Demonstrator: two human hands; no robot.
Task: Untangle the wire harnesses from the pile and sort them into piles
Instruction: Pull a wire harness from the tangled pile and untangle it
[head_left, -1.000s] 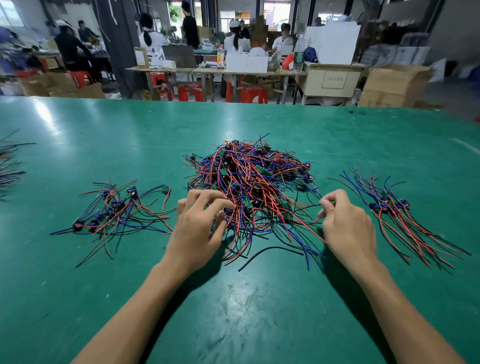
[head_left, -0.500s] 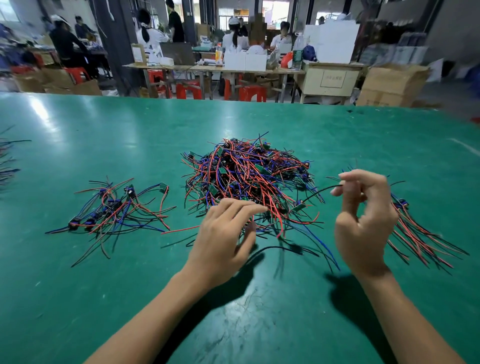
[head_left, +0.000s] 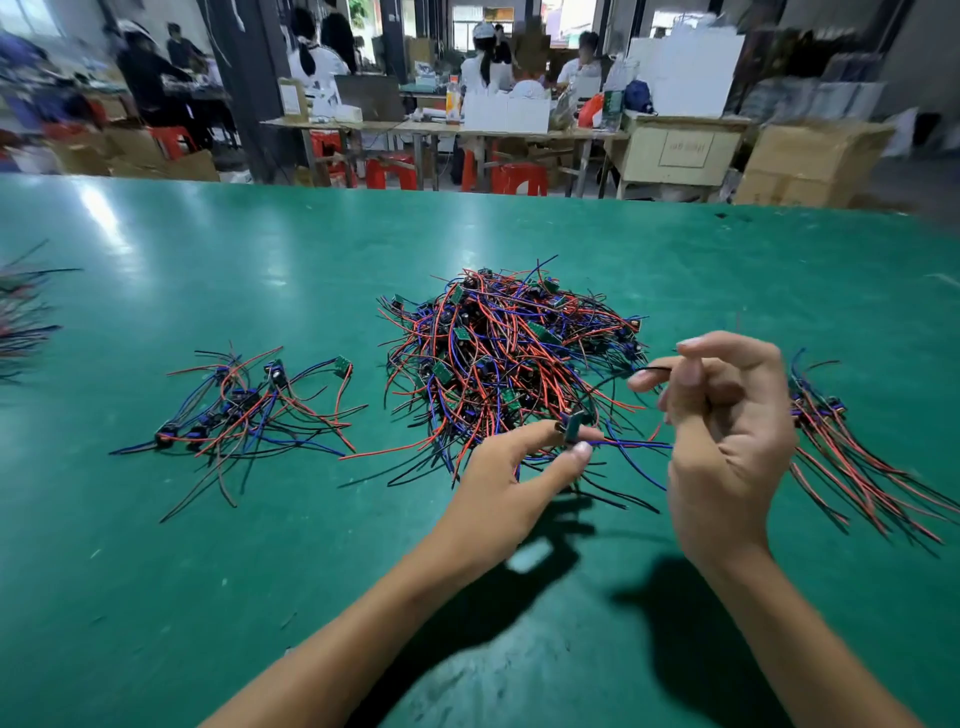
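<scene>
Green desk, scuffed. Behind it: red stools, cardboard boxes, workbench with white boxes, seated workers.

I've got one view only: head cam, wide-angle, looking forward and down across the table. Hands sit close, lower centre; far table edge and workshop fill the top. No second view to overlap.
</scene>
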